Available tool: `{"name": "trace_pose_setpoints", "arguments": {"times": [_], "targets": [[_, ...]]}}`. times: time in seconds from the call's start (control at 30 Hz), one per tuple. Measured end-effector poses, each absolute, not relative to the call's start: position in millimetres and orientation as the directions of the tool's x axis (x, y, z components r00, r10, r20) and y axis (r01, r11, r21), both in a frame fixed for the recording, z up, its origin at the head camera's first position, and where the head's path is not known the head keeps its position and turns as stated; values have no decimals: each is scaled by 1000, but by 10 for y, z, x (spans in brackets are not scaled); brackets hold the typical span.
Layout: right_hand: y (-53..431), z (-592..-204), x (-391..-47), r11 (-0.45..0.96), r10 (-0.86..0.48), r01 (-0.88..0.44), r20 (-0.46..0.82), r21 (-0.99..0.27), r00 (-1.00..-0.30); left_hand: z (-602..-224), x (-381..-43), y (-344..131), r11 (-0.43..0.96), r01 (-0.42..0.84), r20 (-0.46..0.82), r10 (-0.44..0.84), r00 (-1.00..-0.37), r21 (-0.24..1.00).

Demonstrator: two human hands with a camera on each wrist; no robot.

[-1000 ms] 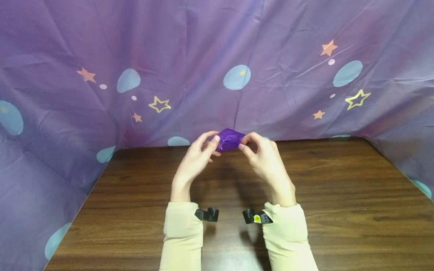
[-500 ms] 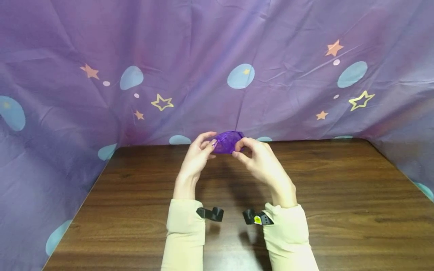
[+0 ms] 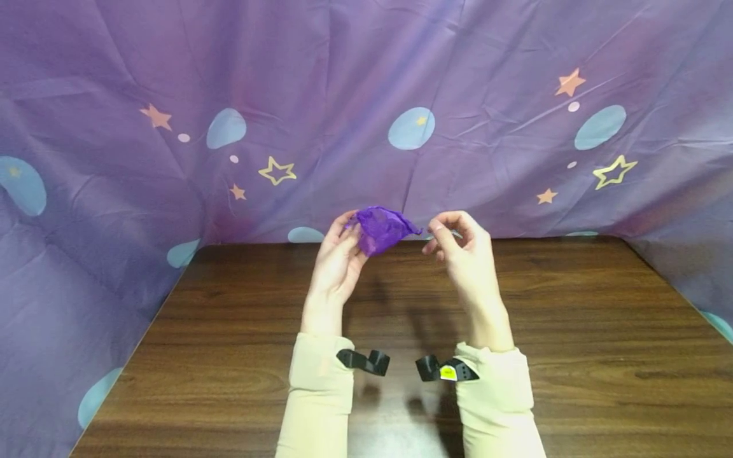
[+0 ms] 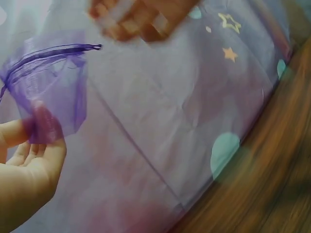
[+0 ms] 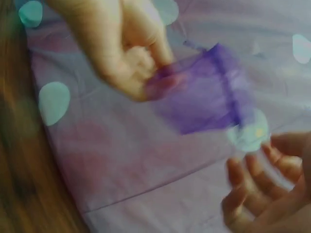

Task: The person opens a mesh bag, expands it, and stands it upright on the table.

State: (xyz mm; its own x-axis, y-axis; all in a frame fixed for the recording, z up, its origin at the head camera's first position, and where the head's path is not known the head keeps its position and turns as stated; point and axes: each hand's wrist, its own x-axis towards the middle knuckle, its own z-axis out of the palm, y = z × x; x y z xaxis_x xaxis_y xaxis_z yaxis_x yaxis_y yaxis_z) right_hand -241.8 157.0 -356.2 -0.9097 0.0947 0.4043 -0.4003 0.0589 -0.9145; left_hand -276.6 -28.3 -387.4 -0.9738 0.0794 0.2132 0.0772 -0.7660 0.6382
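A sheer purple drawstring pouch (image 3: 382, 230) is held up above the far part of the table. My left hand (image 3: 335, 264) pinches it near its bottom, and in the left wrist view a fingertip (image 4: 46, 121) shows through the thin fabric. A darker drawstring (image 4: 53, 53) runs across the pouch near its mouth, ending in a small knot at one side. My right hand (image 3: 464, 245) is raised just right of this corner, apart from the pouch. Its fingers (image 5: 262, 182) are loosely bent with nothing between them, somewhat blurred in the right wrist view.
Below the hands lies a dark wood-grain table (image 3: 229, 356). A purple cloth (image 3: 321, 95) printed with stars and pale blue ovals hangs behind it and along both sides. Black camera mounts (image 3: 366, 361) jut inward from both sleeves.
My right hand has let go of the pouch and moved right. My left hand has turned the pouch, whose drawstring edge now faces up and right, fabric spread wider.
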Motion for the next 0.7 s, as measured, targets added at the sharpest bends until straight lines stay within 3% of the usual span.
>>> {"name": "trace_pose_setpoints", "arguments": {"times": [0.1, 0.17, 0.37, 0.7], "targets": [[1567, -3644, -2471, 110, 42, -283, 289, -953, -956, -3844, -2742, -241, -809, 72, 255, 99, -962, 583], [1548, -3697, -2498, 55, -52, -233, 230, -971, -972, -3832, -2728, -212, -825, 66, 281, 115, -953, 561], [1482, -3784, -2519, -440, -306, -19, 170, -898, -937, -3839, -2719, -125, -817, 45, 282, 147, -948, 574], [1472, -3769, -2567, -657, -321, 149, 95, -739, -942, -3861, -2738, -12, -802, -7, 232, 181, -956, 597]]}}
